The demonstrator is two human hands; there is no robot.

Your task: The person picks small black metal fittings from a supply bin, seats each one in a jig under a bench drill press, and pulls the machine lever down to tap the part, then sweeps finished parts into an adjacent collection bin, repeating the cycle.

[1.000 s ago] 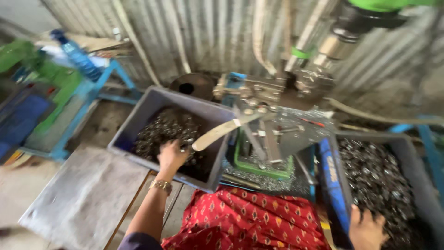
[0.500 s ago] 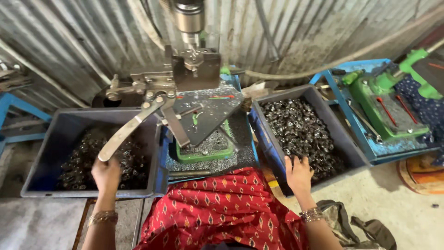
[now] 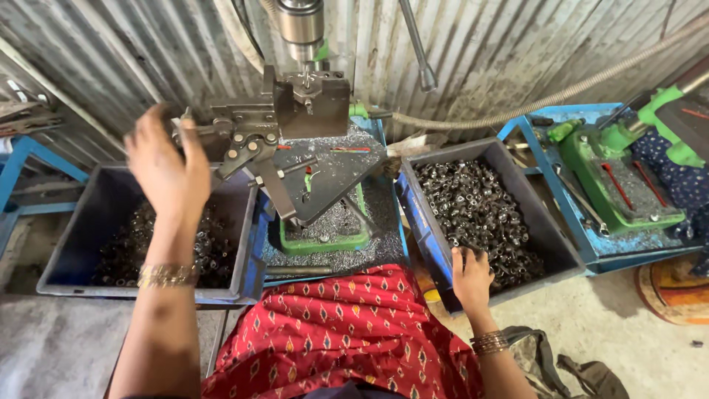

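This is looking like a small metalworking shop — a rough, hand-run one. A drill press (image 3: pixel 301 29) is standing at the centre, its clamp jig (image 3: pixel 295 111) sitting just under the spindle over a green base (image 3: pixel 325 240) littered with metal swarf. To the left of the press a dark plastic bin (image 3: pixel 81 222) is holding small metal parts; to the right of it a second bin (image 3: pixel 546 229) is lying heaped with ring-shaped pieces. Behind the press, corrugated metal sheeting (image 3: pixel 502 52) is serving as the wall, with a flexible metal hose (image 3: pixel 517 107) running across it. Further right of the press, another green machine (image 3: pixel 620 177) is sitting on a blue stand — bare concrete floor (image 3: pixel 613 325) below.
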